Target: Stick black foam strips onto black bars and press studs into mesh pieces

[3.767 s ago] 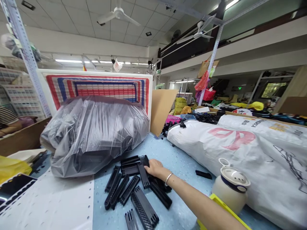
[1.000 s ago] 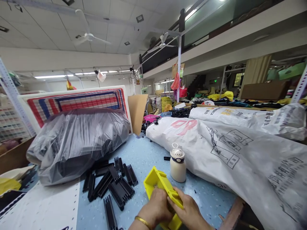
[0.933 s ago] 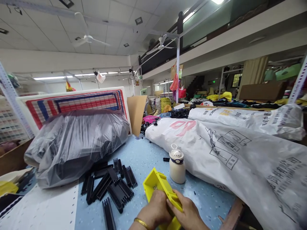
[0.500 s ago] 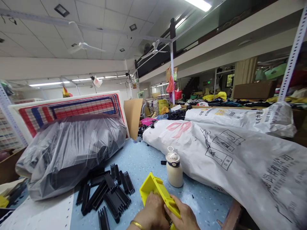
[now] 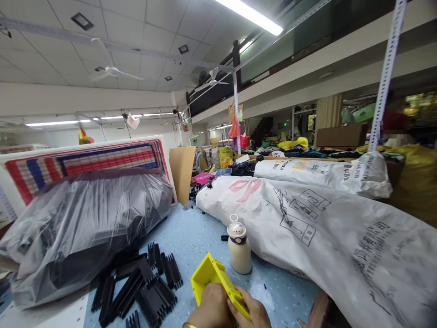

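A yellow, shallow plastic box point(image 5: 205, 269) is tilted up at the bottom of the view, just above the table. My right hand point(image 5: 251, 309) grips its right wall, thumb and fingers on either side. Inside the box sits my left hand point(image 5: 212, 306), wearing a gold bangle, with its fingers curled shut. What those fingers hold, if anything, is hidden. To the left of the box, black slotted plastic pieces point(image 5: 156, 297) lie in a loose pile on the blue speckled table point(image 5: 186, 243).
A cream bottle point(image 5: 240, 255) with a ring lid stands just beyond my right hand. A grey plastic bag point(image 5: 88, 218) full of black parts lies at left. Large printed white sacks point(image 5: 273, 214) cover the right side. A cardboard sheet point(image 5: 181, 175) stands at the back.
The view has turned a little right, so everything sits farther left. Both hands remain at the yellow box. My left hand looks a bit deeper in it.
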A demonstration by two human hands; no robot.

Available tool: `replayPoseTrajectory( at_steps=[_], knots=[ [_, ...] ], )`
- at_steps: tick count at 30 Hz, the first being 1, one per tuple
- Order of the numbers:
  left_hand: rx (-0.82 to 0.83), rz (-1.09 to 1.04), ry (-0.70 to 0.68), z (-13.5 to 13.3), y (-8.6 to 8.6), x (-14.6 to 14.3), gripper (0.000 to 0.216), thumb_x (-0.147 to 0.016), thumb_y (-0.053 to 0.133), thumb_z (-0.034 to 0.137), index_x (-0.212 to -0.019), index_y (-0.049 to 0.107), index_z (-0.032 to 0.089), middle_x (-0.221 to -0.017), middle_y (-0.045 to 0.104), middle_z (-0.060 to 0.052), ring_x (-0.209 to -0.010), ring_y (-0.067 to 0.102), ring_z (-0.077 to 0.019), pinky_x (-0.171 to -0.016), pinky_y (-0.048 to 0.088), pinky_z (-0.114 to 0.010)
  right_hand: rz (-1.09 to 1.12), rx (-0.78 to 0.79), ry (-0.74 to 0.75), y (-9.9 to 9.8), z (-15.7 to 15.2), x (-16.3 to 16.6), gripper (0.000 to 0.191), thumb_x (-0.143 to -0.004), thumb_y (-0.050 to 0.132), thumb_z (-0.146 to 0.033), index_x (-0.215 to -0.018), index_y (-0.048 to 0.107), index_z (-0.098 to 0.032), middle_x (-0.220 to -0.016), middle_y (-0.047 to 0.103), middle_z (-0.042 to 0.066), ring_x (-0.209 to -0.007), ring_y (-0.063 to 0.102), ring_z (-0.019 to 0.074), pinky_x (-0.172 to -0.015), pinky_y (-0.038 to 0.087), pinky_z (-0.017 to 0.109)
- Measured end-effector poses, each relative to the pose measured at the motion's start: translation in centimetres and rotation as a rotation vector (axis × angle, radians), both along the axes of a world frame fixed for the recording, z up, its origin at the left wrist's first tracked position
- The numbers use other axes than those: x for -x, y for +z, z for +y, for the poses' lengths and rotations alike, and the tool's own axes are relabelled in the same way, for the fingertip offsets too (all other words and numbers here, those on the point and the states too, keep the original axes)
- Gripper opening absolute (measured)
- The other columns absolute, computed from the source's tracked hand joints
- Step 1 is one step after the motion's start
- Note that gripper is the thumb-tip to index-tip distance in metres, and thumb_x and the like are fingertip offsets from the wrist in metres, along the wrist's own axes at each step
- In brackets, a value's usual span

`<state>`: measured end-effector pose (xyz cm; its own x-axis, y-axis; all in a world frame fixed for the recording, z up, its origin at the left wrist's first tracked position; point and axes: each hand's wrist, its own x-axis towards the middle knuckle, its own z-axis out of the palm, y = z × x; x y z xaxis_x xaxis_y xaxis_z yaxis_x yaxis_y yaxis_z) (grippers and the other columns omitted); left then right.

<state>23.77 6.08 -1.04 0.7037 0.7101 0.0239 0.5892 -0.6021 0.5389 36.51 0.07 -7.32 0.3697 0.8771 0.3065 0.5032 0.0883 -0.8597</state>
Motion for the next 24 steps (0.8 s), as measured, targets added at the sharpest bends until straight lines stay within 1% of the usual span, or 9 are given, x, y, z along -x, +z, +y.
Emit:
replayPoseTrajectory(
  at_steps=[2,5,9,13,15,17,19,21,24],
  knots=[
    [0.009,-0.019,0.037,0.0,0.0,-0.5,0.02,-0.075,0.062,0.027,-0.086,0.076,0.018,-0.087,0.071,-0.013,-0.083,0.062,-0.0304,-0.081,0.049,-0.04,0.023,-0.018,-0.002,-0.2,0.1,0.2,0.058,-0.078,0.049,-0.07,-0.099,0.072,-0.022,-0.081,0.078,0.009,-0.075,0.073,0.0272,-0.065,0.055,0.028],
    [0.046,-0.073,0.053,0.4,-0.2,-0.9,0.013,-0.074,0.062,0.025,-0.074,0.073,0.018,-0.076,0.07,-0.009,-0.076,0.061,-0.0254,-0.08,0.048,-0.036,0.044,-0.042,-0.013,-0.3,0.1,0.3,0.056,-0.078,0.051,-0.068,-0.099,0.071,-0.02,-0.08,0.077,0.009,-0.073,0.072,0.0273,-0.064,0.054,0.029],
    [0.14,-0.144,0.098,1.6,-0.4,-1.0,0.003,-0.064,0.069,0.021,-0.065,0.068,0.019,-0.068,0.065,-0.002,-0.074,0.06,-0.0224,-0.078,0.049,-0.033,0.049,-0.015,-0.012,0.3,-0.1,0.2,0.056,-0.077,0.052,-0.067,-0.101,0.072,-0.02,-0.085,0.078,0.01,-0.078,0.073,0.0294,-0.068,0.055,0.031],
    [0.316,-0.22,0.177,3.1,-0.3,-1.2,0.019,-0.046,0.075,0.011,-0.055,0.061,0.018,-0.053,0.052,0.005,-0.07,0.058,-0.0211,-0.073,0.05,-0.032,0.056,0.009,-0.013,1.7,-0.6,0.5,0.049,-0.077,0.054,-0.061,-0.095,0.072,-0.019,-0.084,0.077,0.01,-0.078,0.072,0.0296,-0.068,0.055,0.033],
    [0.431,-0.291,0.229,3.6,-0.3,-1.4,0.024,-0.046,0.078,0.01,-0.05,0.055,0.018,-0.046,0.044,0.007,-0.064,0.056,-0.0174,-0.067,0.05,-0.027,0.071,0.009,-0.01,2.4,-0.9,0.6,0.047,-0.076,0.055,-0.058,-0.093,0.071,-0.018,-0.082,0.077,0.01,-0.077,0.071,0.0294,-0.068,0.055,0.034],
    [0.553,-0.393,0.286,3.7,-0.1,-1.5,0.028,-0.055,0.08,0.017,-0.051,0.052,0.018,-0.044,0.041,0.009,-0.053,0.052,-0.0118,-0.056,0.047,-0.023,0.096,0.01,-0.011,2.8,-1.0,0.7,0.048,-0.075,0.056,-0.059,-0.093,0.071,-0.018,-0.08,0.076,0.009,-0.075,0.071,0.0292,-0.067,0.054,0.035],
    [0.676,-0.528,0.347,3.5,0.1,-1.3,0.033,-0.063,0.077,0.022,-0.052,0.047,0.019,-0.042,0.04,0.011,-0.042,0.044,-0.0082,-0.045,0.041,-0.021,0.118,0.018,-0.008,2.9,-1.0,0.6,0.051,-0.074,0.056,-0.062,-0.093,0.072,-0.017,-0.079,0.076,0.009,-0.074,0.07,0.0285,-0.067,0.054,0.034],
    [0.793,-0.692,0.397,3.0,0.5,-1.0,0.036,-0.06,0.076,0.02,-0.052,0.041,0.021,-0.039,0.039,0.01,-0.035,0.039,-0.0071,-0.038,0.034,-0.02,0.127,0.03,-0.005,2.8,-1.0,0.4,0.054,-0.073,0.056,-0.064,-0.092,0.072,-0.017,-0.079,0.076,0.009,-0.072,0.069,0.0281,-0.065,0.053,0.034],
    [0.941,-0.954,0.433,2.1,1.2,-0.6,0.032,-0.048,0.072,0.013,-0.052,0.041,0.021,-0.04,0.043,0.009,-0.037,0.042,-0.0067,-0.036,0.028,-0.017,0.132,0.044,-0.001,2.6,-0.9,0.2,0.056,-0.073,0.054,-0.067,-0.09,0.073,-0.017,-0.08,0.076,0.01,-0.074,0.069,0.0288,-0.065,0.053,0.034]
  ],
)
